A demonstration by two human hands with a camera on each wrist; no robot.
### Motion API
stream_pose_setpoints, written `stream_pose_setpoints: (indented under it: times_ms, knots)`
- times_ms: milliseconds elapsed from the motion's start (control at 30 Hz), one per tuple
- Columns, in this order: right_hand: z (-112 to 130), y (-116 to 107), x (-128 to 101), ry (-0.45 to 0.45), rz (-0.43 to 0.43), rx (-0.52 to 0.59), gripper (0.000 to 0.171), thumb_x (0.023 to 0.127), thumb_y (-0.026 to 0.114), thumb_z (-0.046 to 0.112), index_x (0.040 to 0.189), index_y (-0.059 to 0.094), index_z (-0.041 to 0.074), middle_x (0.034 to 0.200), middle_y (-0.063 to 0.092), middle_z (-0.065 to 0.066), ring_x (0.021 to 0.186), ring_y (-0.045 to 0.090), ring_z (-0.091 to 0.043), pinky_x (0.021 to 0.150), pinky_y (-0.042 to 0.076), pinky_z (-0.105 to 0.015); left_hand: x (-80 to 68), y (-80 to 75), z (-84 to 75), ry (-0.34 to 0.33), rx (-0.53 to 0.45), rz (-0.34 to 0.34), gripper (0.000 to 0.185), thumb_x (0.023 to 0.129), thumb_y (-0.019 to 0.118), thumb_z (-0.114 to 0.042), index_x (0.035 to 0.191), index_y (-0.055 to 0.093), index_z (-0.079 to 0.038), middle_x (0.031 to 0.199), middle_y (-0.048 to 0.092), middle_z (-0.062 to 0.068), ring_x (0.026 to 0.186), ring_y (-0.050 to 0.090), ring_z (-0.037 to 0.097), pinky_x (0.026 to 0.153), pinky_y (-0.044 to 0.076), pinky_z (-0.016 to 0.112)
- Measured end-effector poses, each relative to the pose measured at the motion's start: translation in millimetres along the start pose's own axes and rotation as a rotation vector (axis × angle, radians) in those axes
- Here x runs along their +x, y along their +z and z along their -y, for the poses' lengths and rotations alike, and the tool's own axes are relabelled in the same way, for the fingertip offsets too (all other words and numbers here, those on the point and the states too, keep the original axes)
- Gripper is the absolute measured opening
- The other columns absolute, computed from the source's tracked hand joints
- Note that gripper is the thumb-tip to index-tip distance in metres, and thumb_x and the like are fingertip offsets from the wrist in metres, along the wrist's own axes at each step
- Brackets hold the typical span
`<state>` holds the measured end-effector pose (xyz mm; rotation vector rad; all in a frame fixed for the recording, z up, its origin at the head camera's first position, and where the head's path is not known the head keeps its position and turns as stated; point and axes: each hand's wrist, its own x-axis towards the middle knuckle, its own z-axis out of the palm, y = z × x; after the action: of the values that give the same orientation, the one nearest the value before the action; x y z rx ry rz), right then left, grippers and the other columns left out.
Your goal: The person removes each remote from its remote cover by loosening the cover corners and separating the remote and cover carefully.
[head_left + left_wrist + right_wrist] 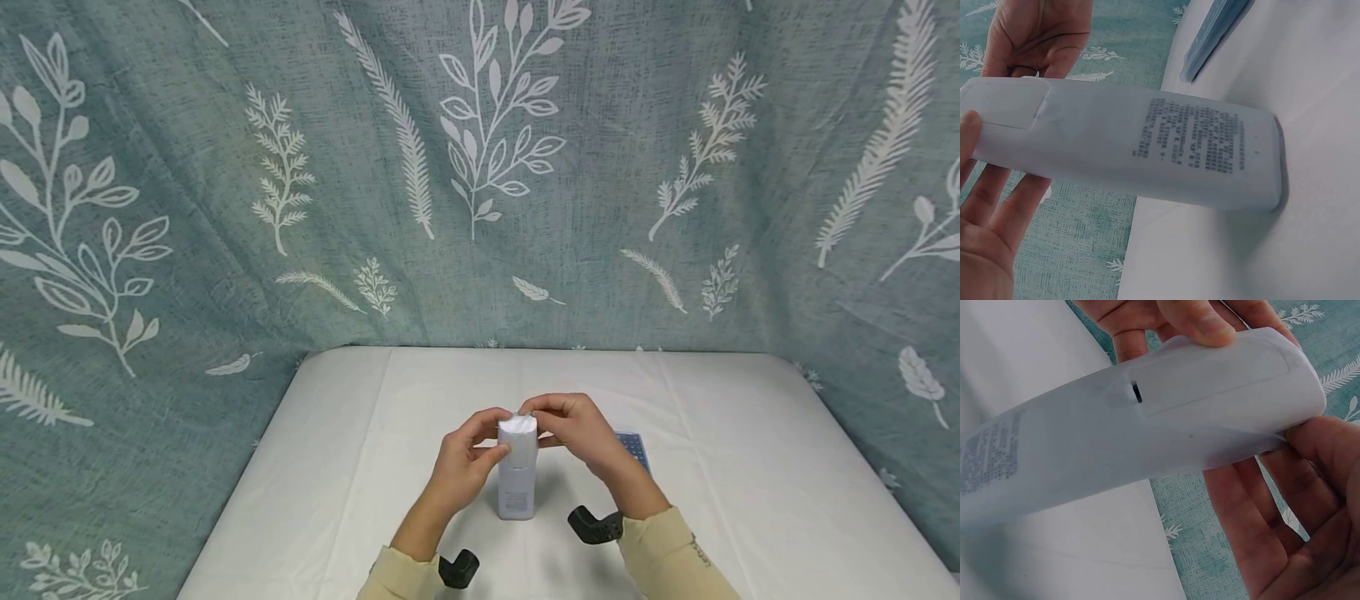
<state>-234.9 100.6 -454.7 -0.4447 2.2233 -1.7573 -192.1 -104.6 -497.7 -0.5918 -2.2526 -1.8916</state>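
Observation:
A white remote control [517, 479] stands upright on the table, its back with a battery cover [1216, 375] and printed text facing me. Around it lies a thin translucent sleeve [1079, 437], loose near the upper end, where part of the white body shows bare. My left hand [461, 471] holds the remote's upper left side, thumb on the back and fingers behind. At the upper right side, my right hand [581, 433] pinches the sleeve's edge between thumb and fingers. The remote's front is hidden.
A flat blue item [632, 447] with a grid of small marks lies on the white table [360, 467], partly behind my right forearm. Leaf-patterned green cloth [600, 208] hangs beyond the table's back edge. Black wrist mounts [596, 527] sit beneath both forearms.

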Motion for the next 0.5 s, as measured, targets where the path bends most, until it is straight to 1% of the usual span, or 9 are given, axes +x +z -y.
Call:
stream_pose_setpoints:
  times_ms: [133, 233, 400, 500]
  knots:
    - [0.2, 0.7, -0.4, 0.014, -0.006, 0.003, 0.023, 0.099, 0.062, 0.020, 0.111, 0.073, 0.004, 0.108, 0.073, -0.009, 0.089, 0.069, -0.018, 0.079, 0.063, -0.038, -1.3, -0.2, -0.2, 0.017, -0.001, 0.004, 0.043, 0.088, 0.070, 0.003, 0.126, 0.061, -0.015, 0.125, 0.069, 0.009, 0.105, 0.069, 0.025, 0.081, 0.060, 0.022]
    - [-2.5, 0.9, -2.0, 0.017, -0.003, 0.016, 0.025, 0.099, 0.063, 0.021, 0.113, 0.073, 0.004, 0.110, 0.073, -0.008, 0.093, 0.069, -0.016, 0.081, 0.062, -0.037, -2.8, 0.4, 0.4, 0.019, -0.005, 0.003, 0.043, 0.089, 0.070, 0.002, 0.127, 0.061, -0.015, 0.124, 0.069, 0.010, 0.104, 0.069, 0.026, 0.081, 0.060, 0.022]
    - [-13.9, 0.7, -5.7, -0.012, 0.029, 0.064, 0.027, 0.100, 0.062, 0.020, 0.117, 0.070, 0.000, 0.115, 0.072, -0.006, 0.100, 0.069, -0.015, 0.086, 0.061, -0.038, -8.2, 1.3, -0.3, 0.003, -0.023, -0.004, 0.043, 0.089, 0.069, 0.002, 0.128, 0.061, -0.015, 0.121, 0.070, 0.011, 0.105, 0.068, 0.029, 0.081, 0.060, 0.021]
    - [-19.8, 2.4, -7.0, -0.030, 0.022, 0.097, 0.026, 0.100, 0.061, 0.019, 0.115, 0.070, 0.000, 0.116, 0.071, -0.007, 0.101, 0.069, -0.015, 0.087, 0.060, -0.038, -10.4, 2.0, -0.3, 0.007, -0.028, -0.003, 0.043, 0.090, 0.069, 0.002, 0.128, 0.061, -0.016, 0.120, 0.070, 0.011, 0.105, 0.068, 0.030, 0.082, 0.060, 0.021]
